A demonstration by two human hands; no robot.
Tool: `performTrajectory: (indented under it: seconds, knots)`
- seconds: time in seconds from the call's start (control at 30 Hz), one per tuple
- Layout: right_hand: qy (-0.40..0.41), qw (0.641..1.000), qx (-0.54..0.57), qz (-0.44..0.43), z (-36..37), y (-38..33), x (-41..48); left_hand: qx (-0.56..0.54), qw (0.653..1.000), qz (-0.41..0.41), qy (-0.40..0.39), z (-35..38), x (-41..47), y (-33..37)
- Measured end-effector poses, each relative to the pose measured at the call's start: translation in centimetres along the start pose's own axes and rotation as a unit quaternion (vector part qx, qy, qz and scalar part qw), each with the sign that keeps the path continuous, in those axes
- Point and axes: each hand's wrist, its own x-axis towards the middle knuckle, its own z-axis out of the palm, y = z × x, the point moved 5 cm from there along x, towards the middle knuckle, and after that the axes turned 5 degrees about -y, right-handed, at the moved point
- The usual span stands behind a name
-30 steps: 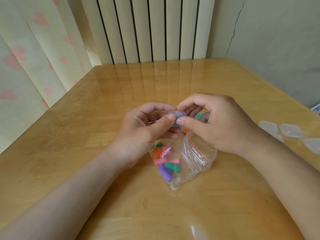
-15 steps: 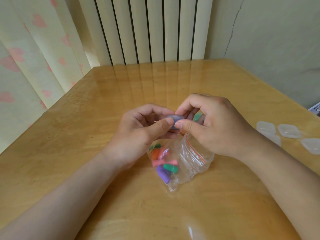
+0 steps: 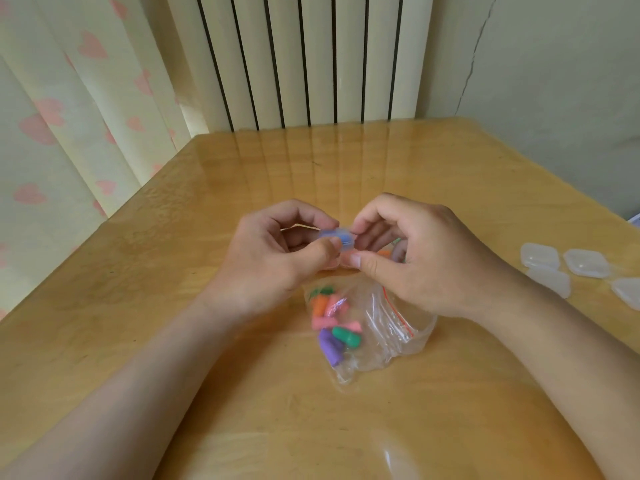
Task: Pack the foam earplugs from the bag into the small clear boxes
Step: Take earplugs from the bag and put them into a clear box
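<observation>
1. At the centre of the frame, both hands pinch one small clear box [image 3: 337, 237] just above the wooden surface [image 3: 207, 341]; something blue shows inside it.
2. The left hand [image 3: 273, 258] is curled nearly closed, thumb and forefinger clamped on the box's left side. The right hand [image 3: 415, 254] is likewise curled, fingertips on the box's right edge, seemingly pressing the lid; whether the lid is latched cannot be told.
3. The bag [image 3: 367, 327] lies on the surface just below the hands, mouth with its red seal strip toward the right, several coloured foam earplugs [image 3: 332, 323] inside.
4. The empty boxes [image 3: 568, 268] sit at the right edge, well apart from the hands.
5. Risks, as I judge them: springy foam may push the lid back open; a slipping pinch could flick the tiny box away; the right wrist hovering over the open bag could drag it and spill earplugs.
</observation>
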Motion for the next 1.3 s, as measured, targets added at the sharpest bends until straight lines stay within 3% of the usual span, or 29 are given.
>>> performTrajectory:
  seconds: [0.17,0.27,0.47,0.6,0.73,0.97,1.3]
  knots:
    - [-0.017,1.000,-0.001,0.011,0.7,0.0,0.0,0.049,0.999,-0.001,0.021,-1.5,0.3,0.4]
    - [-0.071,0.997,-0.031,0.010,1.6,-0.3,0.0,0.104,0.994,-0.012,0.001,-2.6,0.6,0.8]
    - [-0.141,0.988,-0.067,0.001,2.5,-0.5,-0.3,0.277,0.958,-0.031,-0.069,-3.7,0.0,0.6]
    - [-0.142,0.987,-0.069,-0.002,2.3,-0.6,-0.2,0.341,0.939,-0.003,-0.048,-5.2,-2.2,-0.1]
    - [-0.148,0.987,-0.063,0.006,2.4,-0.4,-0.4,0.348,0.937,0.014,-0.008,-6.7,-3.3,-0.6]
    - [-0.167,0.985,-0.042,0.018,2.4,-0.5,-0.5,0.375,0.925,0.056,-0.029,-7.2,-3.5,-1.1]
    - [-0.165,0.985,-0.036,0.020,2.5,-0.3,-0.5,0.413,0.908,0.052,-0.036,-7.8,-3.6,-1.4]
